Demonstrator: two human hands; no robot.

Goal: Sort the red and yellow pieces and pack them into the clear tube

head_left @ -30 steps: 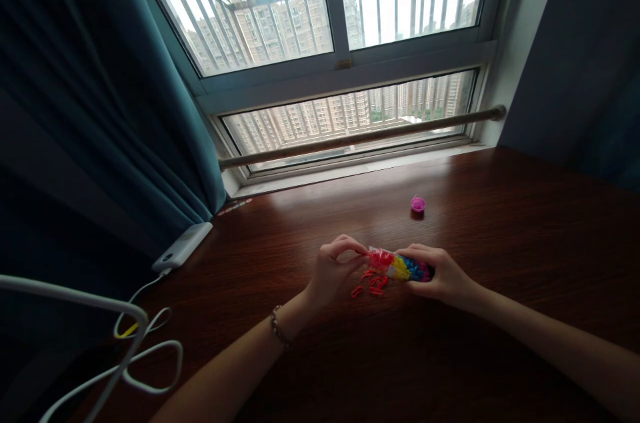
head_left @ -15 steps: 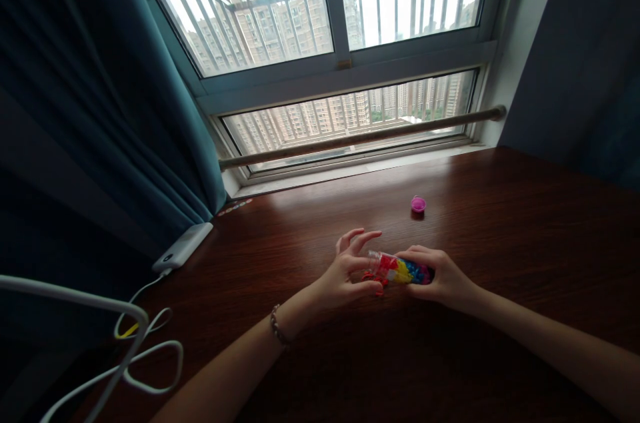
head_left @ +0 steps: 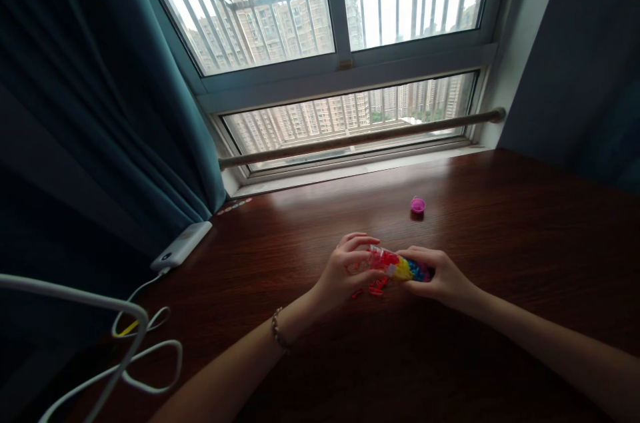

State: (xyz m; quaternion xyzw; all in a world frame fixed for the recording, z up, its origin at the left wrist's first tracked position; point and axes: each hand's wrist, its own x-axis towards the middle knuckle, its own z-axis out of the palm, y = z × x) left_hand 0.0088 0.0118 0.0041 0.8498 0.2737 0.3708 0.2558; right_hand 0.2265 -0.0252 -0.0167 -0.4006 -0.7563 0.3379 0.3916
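A clear plastic bottle [head_left: 401,268] lies tilted on its side between my hands, packed with small pieces in red, yellow, blue and purple bands. My right hand [head_left: 439,274] grips its blue and purple end. At the clear, red-filled end, my left hand [head_left: 347,266] curls its fingers and thumb around the bottle; its palm side is hidden. Loose small red pieces [head_left: 377,287] lie on the table just below that end, close to my left thumb. Farther back stands a little pink bucket-shaped cup [head_left: 418,206], apart from both hands.
The dark wooden table [head_left: 480,210] runs back to a barred window. A white power bank [head_left: 183,246] with a white cable [head_left: 150,343] lies at the left by a blue curtain [head_left: 165,143]. Small coloured dots [head_left: 235,206] line the table's back left edge.
My left hand's raised fingers have come down around the bottle's clear end. That end has tipped up slightly, and more of the loose red pieces show beneath it. My right hand keeps its hold.
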